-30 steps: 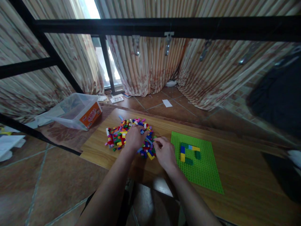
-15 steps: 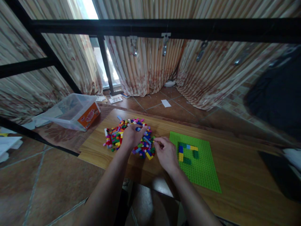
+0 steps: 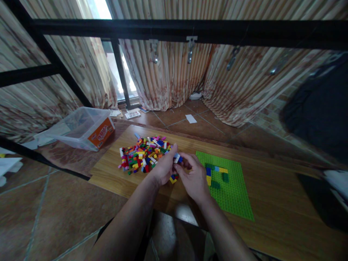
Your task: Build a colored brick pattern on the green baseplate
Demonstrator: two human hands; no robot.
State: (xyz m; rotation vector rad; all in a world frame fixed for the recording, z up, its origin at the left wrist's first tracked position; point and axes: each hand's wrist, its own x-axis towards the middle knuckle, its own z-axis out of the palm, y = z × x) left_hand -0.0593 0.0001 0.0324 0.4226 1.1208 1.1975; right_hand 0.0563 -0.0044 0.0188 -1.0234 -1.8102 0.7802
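Note:
My left hand and my right hand meet over the right edge of a heap of mixed toy building bricks. Between their fingers is a small blue-and-white piece of building bricks, pinched from both sides; my fingers hide part of it. To the right of my right hand lies a green baseplate. Blue, yellow, green and light blue bricks stand on it, forming a broken outline. My left hand and wrist cover some bricks of the heap.
The wooden table runs across under everything. A clear plastic bin with an orange label stands on the floor at the left. Black metal bars cross above, with curtains behind. A dark flat object lies at the table's right.
My left hand has moved right, off the middle of the heap, to meet my right hand. The blue-and-white brick piece now shows between their fingers.

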